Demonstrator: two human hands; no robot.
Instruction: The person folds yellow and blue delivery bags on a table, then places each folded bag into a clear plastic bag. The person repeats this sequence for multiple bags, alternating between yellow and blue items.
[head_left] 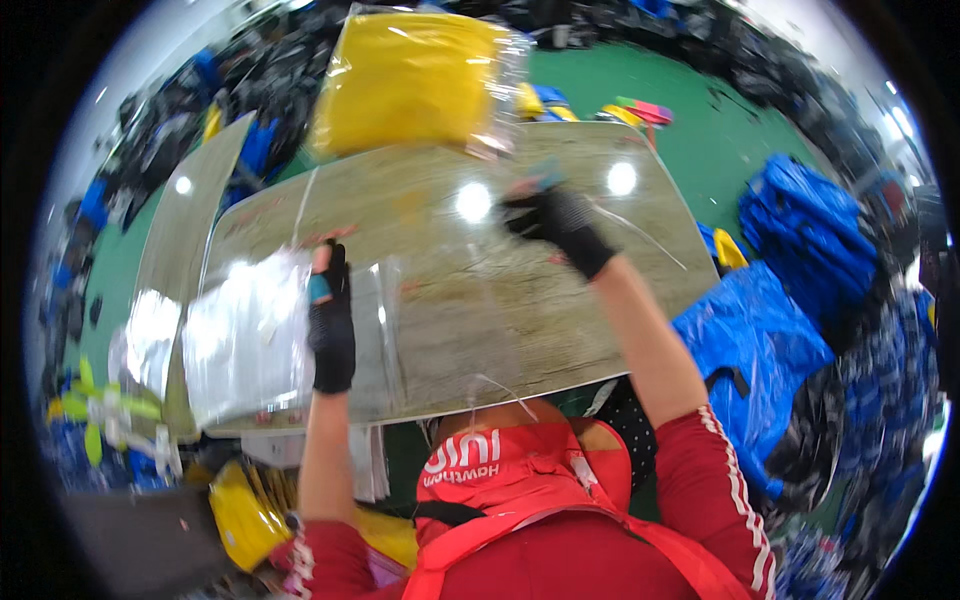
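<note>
My left hand, in a black glove with a bare fingertip and a teal band, lies with its fingers stretched out on a stack of clear plastic bags. Over the right half of the table, my right hand, gloved alike, is apart from the bags. Its fingers look spread and hold nothing that I can see, though they are blurred. A yellow folded item in a clear plastic bag is at the table's far edge, smeared by motion. Neither hand touches it.
The wood-patterned table carries a thin white cord. Blue plastic-like bundles lie at the right. Yellow folded pieces are below the table's left front. A small green-bladed fan stands left. Dark bundles line the green floor.
</note>
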